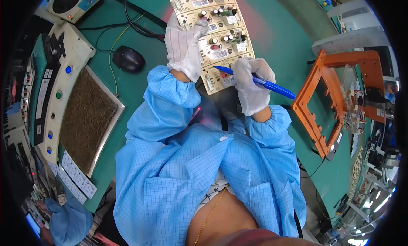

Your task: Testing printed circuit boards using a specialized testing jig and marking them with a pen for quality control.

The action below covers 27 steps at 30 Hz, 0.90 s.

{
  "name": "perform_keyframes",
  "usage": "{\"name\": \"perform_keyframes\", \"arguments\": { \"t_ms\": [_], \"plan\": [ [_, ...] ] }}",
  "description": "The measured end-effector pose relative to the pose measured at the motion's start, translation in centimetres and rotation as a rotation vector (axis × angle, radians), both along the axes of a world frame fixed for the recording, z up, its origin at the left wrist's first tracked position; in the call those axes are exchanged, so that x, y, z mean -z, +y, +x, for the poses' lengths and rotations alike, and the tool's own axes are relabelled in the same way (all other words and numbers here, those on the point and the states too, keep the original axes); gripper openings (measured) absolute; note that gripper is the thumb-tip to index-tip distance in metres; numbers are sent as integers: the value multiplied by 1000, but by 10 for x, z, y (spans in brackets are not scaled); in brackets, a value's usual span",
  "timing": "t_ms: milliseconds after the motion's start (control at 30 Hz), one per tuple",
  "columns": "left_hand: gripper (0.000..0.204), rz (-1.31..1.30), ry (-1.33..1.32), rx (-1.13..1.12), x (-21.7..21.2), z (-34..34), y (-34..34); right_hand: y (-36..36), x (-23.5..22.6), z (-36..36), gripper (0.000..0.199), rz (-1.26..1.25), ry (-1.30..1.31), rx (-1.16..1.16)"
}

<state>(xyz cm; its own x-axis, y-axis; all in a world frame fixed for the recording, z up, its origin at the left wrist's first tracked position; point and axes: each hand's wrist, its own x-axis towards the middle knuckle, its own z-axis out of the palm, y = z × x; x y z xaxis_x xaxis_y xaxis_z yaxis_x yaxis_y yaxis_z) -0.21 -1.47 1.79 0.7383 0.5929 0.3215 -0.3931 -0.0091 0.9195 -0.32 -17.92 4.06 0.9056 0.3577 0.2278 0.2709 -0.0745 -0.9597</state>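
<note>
A long tan circuit board panel, divided into several like sections with capacitors and white labels, slants across the top middle of the head view. My left hand, in a white striped glove, is closed on the panel's left edge, its fingers bent over the components. At the panel's near right corner is my right hand, also gloved, closed around a blue pen. The pen's narrow end points left over the nearest section; whether it touches the board I cannot tell. Red light falls around the panel's far part.
A black mouse and dark cables lie left of the panel. Farther left stands a pale control console with coloured buttons beside a brown mat. An orange frame fixture stands right. Another person sits lower left.
</note>
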Motion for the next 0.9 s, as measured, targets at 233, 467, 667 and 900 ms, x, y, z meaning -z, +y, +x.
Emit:
{"name": "perform_keyframes", "arguments": {
  "t_ms": [233, 467, 667, 900],
  "plan": [
    [27, 110, -20, -39, -8, -17, -4, 4, 6, 2, 14, -100, -782, -37],
    [42, -129, -19, 98, -32, -38, -26, 14, -30, 2, 10, 494, -236, 63],
    [57, -116, -37, 97, -37, -49, -50, 30, -36, 22, 11, 124, -792, 161],
    [56, 77, -30, 97, -57, -54, -71, -8, -51, 12, 4, 497, -577, 26]
  ]
}}
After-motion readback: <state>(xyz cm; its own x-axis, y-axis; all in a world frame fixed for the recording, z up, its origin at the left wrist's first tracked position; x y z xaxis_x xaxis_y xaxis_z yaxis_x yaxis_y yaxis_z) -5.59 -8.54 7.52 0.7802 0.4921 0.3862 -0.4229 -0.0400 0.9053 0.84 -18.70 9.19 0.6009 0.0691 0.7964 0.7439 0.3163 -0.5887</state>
